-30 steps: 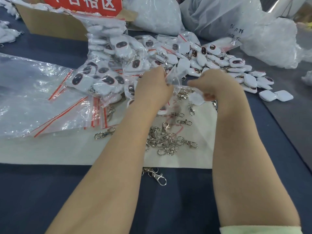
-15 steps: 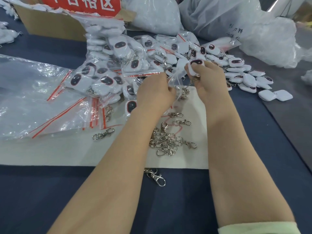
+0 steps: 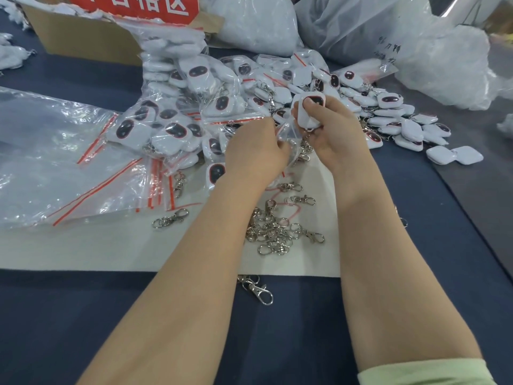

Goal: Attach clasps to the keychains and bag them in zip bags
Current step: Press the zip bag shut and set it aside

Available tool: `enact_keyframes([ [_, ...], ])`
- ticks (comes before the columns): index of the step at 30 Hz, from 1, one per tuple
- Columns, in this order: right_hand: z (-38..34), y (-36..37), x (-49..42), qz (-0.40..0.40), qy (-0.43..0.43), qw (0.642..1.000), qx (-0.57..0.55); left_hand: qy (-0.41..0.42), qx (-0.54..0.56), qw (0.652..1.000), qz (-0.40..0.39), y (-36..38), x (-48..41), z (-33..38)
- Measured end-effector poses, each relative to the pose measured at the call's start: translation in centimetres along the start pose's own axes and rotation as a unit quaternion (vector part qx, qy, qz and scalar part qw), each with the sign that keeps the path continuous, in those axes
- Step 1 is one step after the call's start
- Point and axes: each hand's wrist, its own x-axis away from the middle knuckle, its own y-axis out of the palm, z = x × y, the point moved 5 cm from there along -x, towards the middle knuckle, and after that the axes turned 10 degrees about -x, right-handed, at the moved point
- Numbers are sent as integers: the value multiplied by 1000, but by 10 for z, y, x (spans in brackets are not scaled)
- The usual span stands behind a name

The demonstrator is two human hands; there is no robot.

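Right hand (image 3: 333, 134): fingers curled round a white keychain (image 3: 304, 118), held above the far edge of the white mat (image 3: 111, 245).
Left hand (image 3: 255, 151): pinches a small clear zip bag (image 3: 288, 134), just beside the keychain.
Clasps (image 3: 274, 232): loose heap on the mat between the forearms.
Single clasp (image 3: 256, 291): just past the mat's near edge, on open dark blue table (image 3: 83, 315).

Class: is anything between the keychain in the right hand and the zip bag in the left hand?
Nothing visible stands between them. The right hand grips the white keychain right beside the clear zip bag that the left hand pinches. Whether the bag's mouth is open cannot be told.
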Motion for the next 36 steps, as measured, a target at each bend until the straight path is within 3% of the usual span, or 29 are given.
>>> enact_keyframes([
  [6,-2,-2,-1,15,-31,999,19,1,-3,1000,3,1,-1,-1],
  [11,2,1,-2,31,5,998,-48,-2,-1,1000,1,1,-2,-1],
  [16,-1,0,0,24,0,1000,-1,2,-1,1000,2,2,-2,-2],
  [23,-3,3,-2,35,7,999,-34,7,3,1000,10,2,-2,-2],
  [32,-13,4,5,14,-16,998,55,3,16,1000,8,1,-1,-1],
  [36,-30,16,5,11,-60,985,161,-6,27,1000,5,1,0,0],
])
